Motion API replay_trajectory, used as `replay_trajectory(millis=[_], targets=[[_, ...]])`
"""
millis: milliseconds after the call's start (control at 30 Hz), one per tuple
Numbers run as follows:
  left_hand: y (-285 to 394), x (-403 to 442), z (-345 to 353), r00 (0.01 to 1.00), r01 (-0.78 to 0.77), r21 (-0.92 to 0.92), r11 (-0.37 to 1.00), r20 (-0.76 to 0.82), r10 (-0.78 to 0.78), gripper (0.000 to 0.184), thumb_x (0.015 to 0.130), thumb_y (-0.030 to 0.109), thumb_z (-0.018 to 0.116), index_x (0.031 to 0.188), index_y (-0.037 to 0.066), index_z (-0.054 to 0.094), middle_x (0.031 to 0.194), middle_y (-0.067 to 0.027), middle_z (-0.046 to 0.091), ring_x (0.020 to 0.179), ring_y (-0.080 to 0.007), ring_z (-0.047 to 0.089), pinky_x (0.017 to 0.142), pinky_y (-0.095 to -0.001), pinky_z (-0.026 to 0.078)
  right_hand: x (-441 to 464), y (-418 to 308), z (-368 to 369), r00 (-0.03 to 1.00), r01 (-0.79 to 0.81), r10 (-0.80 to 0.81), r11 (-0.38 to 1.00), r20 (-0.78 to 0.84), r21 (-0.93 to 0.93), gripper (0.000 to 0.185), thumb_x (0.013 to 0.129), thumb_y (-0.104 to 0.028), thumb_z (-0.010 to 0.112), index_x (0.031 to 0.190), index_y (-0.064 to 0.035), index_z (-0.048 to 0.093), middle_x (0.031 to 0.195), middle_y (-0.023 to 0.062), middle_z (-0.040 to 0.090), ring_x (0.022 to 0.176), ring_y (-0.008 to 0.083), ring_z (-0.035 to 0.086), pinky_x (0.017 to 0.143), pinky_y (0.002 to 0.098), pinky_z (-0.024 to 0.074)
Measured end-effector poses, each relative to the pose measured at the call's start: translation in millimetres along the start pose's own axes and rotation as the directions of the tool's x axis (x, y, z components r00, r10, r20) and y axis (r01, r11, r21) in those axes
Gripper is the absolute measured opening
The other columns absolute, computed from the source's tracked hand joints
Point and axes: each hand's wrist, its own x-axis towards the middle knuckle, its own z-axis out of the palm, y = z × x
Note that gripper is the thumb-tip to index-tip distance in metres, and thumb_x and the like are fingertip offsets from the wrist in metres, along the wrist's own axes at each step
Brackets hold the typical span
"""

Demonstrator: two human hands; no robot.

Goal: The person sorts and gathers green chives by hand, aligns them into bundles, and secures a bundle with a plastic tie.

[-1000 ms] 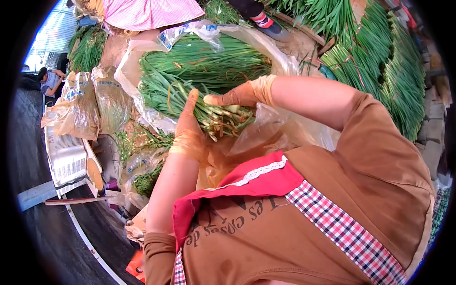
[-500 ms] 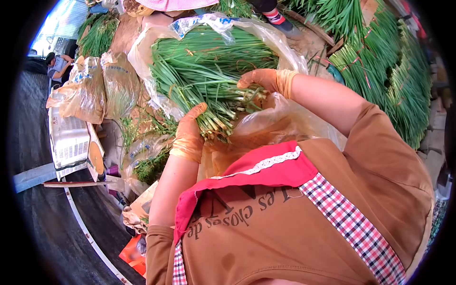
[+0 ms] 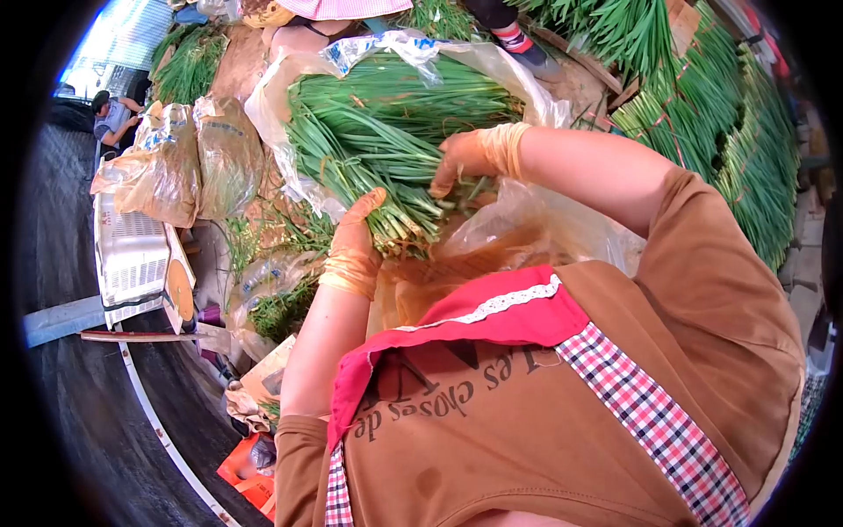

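Observation:
A clear plastic bag (image 3: 272, 97) lies spread open in front of me, filled with long green chives (image 3: 386, 101). On its near side is a bunch of chives (image 3: 386, 184) with pale cut ends towards me. My left hand (image 3: 356, 235), in an orange glove, is closed round the left side of this bunch near the cut ends, thumb on top and fingers hidden beneath. My right hand (image 3: 464, 160), gloved alike, bends its fingers down round the bunch's right side. Its fingertips are partly hidden among the stalks.
Two filled plastic bags (image 3: 228, 158) stand at the left beside a white printed carton (image 3: 132, 259). Large heaps of chives (image 3: 746, 167) lie at the right. Another person's shoe (image 3: 531, 61) is beyond the bag, and a person (image 3: 114, 119) is far left.
My right hand has turned from lying across the stalk ends to pointing its fingers down beside them. My left hand stays at the bunch. The view has shifted slightly.

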Motion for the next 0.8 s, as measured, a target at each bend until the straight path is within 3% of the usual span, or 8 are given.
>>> replay_trajectory(millis=[67, 133, 167, 200, 367, 500, 667, 800], targets=[[3.9, -1.6, 3.6, 0.996, -0.004, -0.117, 0.993, 0.091, 0.015, 0.033, 0.086, 0.025, 0.061, 0.109, 0.001, 0.058, 0.099, -0.0139, 0.064, 0.082, -0.029, 0.065, 0.075, -0.0413, 0.055, -11.6, -14.8, 21.7, 0.981, 0.125, -0.115, 0.991, -0.154, 0.052, 0.034, 0.065, -0.021, 0.073, 0.089, 0.0016, 0.069, 0.08, 0.013, 0.067, 0.069, 0.0258, 0.064, 0.066, 0.0402, 0.0516], [16.4, -18.9, 21.2, 0.99, 0.013, -0.221, 0.975, 0.141, 0.018, 0.035, 0.088, 0.03, 0.059, 0.108, 0.001, 0.058, 0.098, -0.0142, 0.065, 0.083, -0.0289, 0.065, 0.078, -0.0415, 0.054, -2.8, -20.4, 36.0, 0.974, 0.213, -0.204, 0.973, -0.098, 0.087, 0.048, 0.063, -0.015, 0.075, 0.102, 0.0033, 0.055, 0.088, 0.0137, 0.063, 0.078, 0.0222, 0.062, 0.068, 0.037, 0.0507], [20.2, -12.0, 0.9, 0.958, 0.082, -0.221, 0.972, 0.286, -0.015, 0.035, 0.089, 0.035, 0.057, 0.102, 0.003, 0.059, 0.093, -0.0131, 0.065, 0.081, -0.028, 0.064, 0.078, -0.0423, 0.053, 14.6, -19.4, 38.8, 0.955, 0.244, -0.263, 0.959, -0.137, -0.144, 0.046, 0.063, -0.013, 0.075, 0.102, 0.0034, 0.056, 0.088, 0.0138, 0.064, 0.078, 0.0217, 0.061, 0.07, 0.0348, 0.0494], [16.3, -10.6, 9.0, 0.991, -0.018, -0.208, 0.978, 0.123, 0.044, 0.031, 0.09, 0.034, 0.056, 0.094, 0.004, 0.059, 0.089, -0.0118, 0.066, 0.077, -0.027, 0.064, 0.073, -0.0428, 0.053, 17.4, -29.0, 46.2, 0.948, 0.18, -0.255, 0.922, -0.188, -0.343, 0.044, 0.064, -0.012, 0.075, 0.099, 0.0049, 0.056, 0.086, 0.016, 0.065, 0.077, 0.0227, 0.061, 0.069, 0.0367, 0.05], [12.9, -7.1, -1.6, 0.994, 0.011, -0.178, 0.984, 0.105, 0.007, 0.021, 0.086, 0.016, 0.057, 0.101, 0.001, 0.056, 0.087, -0.0148, 0.064, 0.076, -0.03, 0.064, 0.069, -0.0436, 0.055, -8.0, -48.4, 58.6, 0.959, 0.064, -0.19, 0.868, -0.21, -0.492, 0.05, 0.065, -0.017, 0.074, 0.102, 0.0074, 0.051, 0.079, 0.0191, 0.064, 0.069, 0.0266, 0.064, 0.06, 0.0372, 0.0512], [15.1, -20.2, 8.4, 0.999, -0.025, -0.06, 0.998, -0.049, 0.022, 0.025, 0.081, 0.017, 0.06, 0.097, -0.002, 0.057, 0.091, -0.0188, 0.065, 0.079, -0.0328, 0.065, 0.076, -0.0421, 0.054, -2.5, -48.5, 38.7, 0.912, 0.214, -0.398, 0.667, -0.098, -0.713, 0.049, 0.064, -0.021, 0.074, 0.098, 0.0067, 0.053, 0.076, 0.0175, 0.064, 0.064, 0.0252, 0.064, 0.054, 0.0372, 0.0506], [4.0, -24.8, -41.1, 0.991, -0.076, -0.078, 0.994, 0.108, 0.084, 0.031, 0.083, 0.016, 0.056, 0.1, -0.009, 0.057, 0.093, -0.0237, 0.064, 0.084, -0.034, 0.064, 0.076, -0.0417, 0.054, 4.5, -23.4, -28.4, 0.949, 0.036, -0.155, 0.918, -0.274, -0.394, 0.045, 0.063, -0.009, 0.072, 0.105, -0.0011, 0.055, 0.079, 0.0116, 0.061, 0.06, 0.0187, 0.058, 0.052, 0.0357, 0.0505], [-12.1, -25.0, -62.1, 0.991, -0.039, -0.114, 0.993, 0.122, 0.053, 0.032, 0.082, 0.017, 0.058, 0.1, -0.01, 0.058, 0.093, -0.0233, 0.064, 0.082, -0.034, 0.064, 0.077, -0.041, 0.053, 24.4, 29.5, -79.8, 0.89, -0.051, -0.318, 0.641, -0.326, -0.766, 0.044, 0.068, -0.006, 0.067, 0.11, -0.0006, 0.055, 0.091, 0.0165, 0.064, 0.072, 0.0262, 0.063, 0.062, 0.0373, 0.0531]])
